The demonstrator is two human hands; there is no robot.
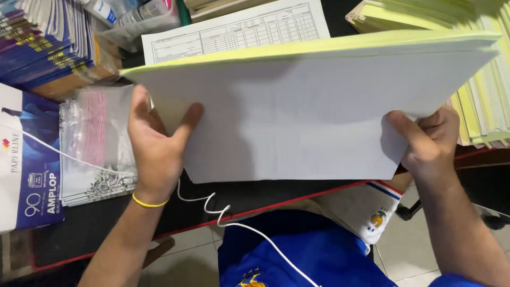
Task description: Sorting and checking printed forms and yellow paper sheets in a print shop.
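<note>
Paper stack (297,111), white face, yellow top edge, held above bench (255,194). Long axis runs hand to hand, far edge tilted up rightward. Left hand (154,143) clamps left end, right hand (427,141) pinches lower-right corner. Plastic sleeve pack (93,143) just left of left hand.

The paper stack (297,111) looks matt and smooth, white underneath with pale yellow sheets on top. Left of it lies a glossy, crinkled clear plastic bag (95,143). Below it, the counter (255,194) is matt black, and the shorts (303,255) are shiny blue cloth.
</note>
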